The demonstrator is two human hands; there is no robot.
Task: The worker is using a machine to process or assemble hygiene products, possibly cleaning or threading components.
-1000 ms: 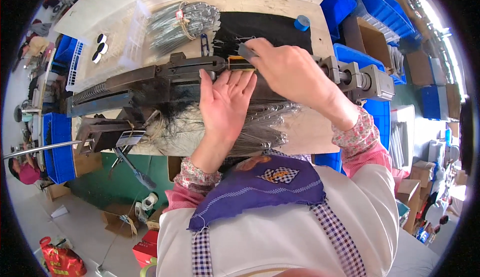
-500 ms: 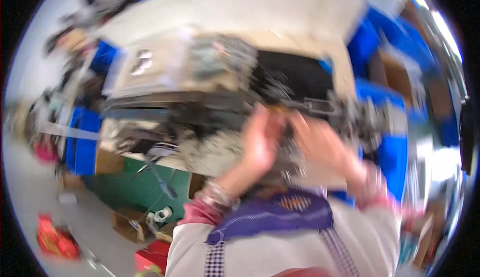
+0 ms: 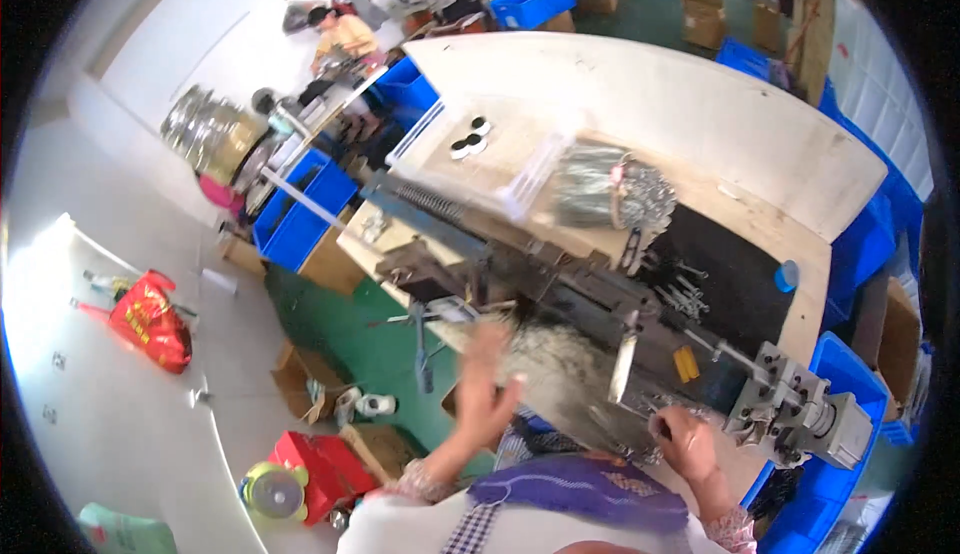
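Observation:
A long dark metal bench machine (image 3: 545, 264) lies across the table, with a spring at its left end and a grey block assembly (image 3: 800, 409) at its right. My left hand (image 3: 483, 394) is in the air on the near side of the machine, smeared by motion, its thumb apart from the fingers and nothing in it. My right hand (image 3: 690, 451) is closed by the machine's near right side, below a bright metal strip (image 3: 623, 366); what it grips is hidden. A yellow piece (image 3: 686, 363) sits on the machine. Small metal parts (image 3: 685, 296) lie scattered on a black mat (image 3: 745, 274).
Behind the machine lie a bundle of thin metal rods (image 3: 590, 189) and a white tray (image 3: 530, 179). A blue cap (image 3: 787, 275) sits on the mat. Blue bins (image 3: 840, 359) flank the table. Two people (image 3: 345, 39) sit at benches farther off. A red bag (image 3: 152, 324) is at the left.
My hands, close together over the machine before, are now apart: the left moved left, the right moved right and closed. The view has turned, showing more room at the left.

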